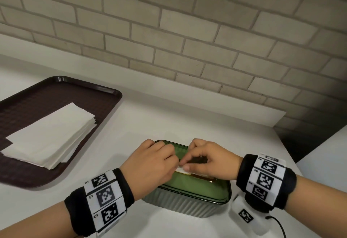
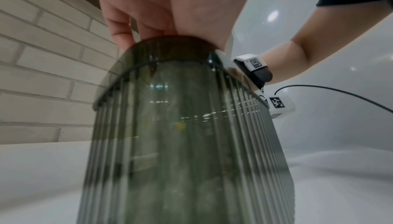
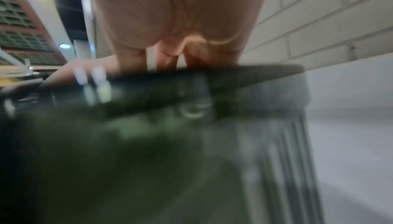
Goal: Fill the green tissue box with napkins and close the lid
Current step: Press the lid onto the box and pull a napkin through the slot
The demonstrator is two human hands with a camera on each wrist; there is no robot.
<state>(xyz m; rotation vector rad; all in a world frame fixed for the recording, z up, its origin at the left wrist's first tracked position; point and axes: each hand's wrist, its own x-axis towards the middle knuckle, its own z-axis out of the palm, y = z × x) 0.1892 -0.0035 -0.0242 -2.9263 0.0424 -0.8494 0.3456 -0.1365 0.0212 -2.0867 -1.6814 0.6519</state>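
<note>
The green tissue box (image 1: 187, 205) with ribbed walls stands on the white counter near me, its lid (image 1: 199, 186) lying on top. Both hands meet over the lid's middle. My right hand (image 1: 185, 164) pinches a white napkin (image 1: 179, 170) that pokes up from the lid's slot, thumb on top. My left hand (image 1: 173, 159) rests on the lid with curled fingers touching the right hand's; its fingertips are hidden. The left wrist view shows the box (image 2: 180, 126) from the side under my left hand (image 2: 170, 9). In the blurred right wrist view the box (image 3: 149, 143) lies beneath my right hand (image 3: 180, 17).
A dark brown tray (image 1: 37, 96) sits at the left with a stack of white napkins (image 1: 50, 136) on it. A brick wall (image 1: 187, 31) with a white ledge runs behind the counter. The counter's edge drops off at the right.
</note>
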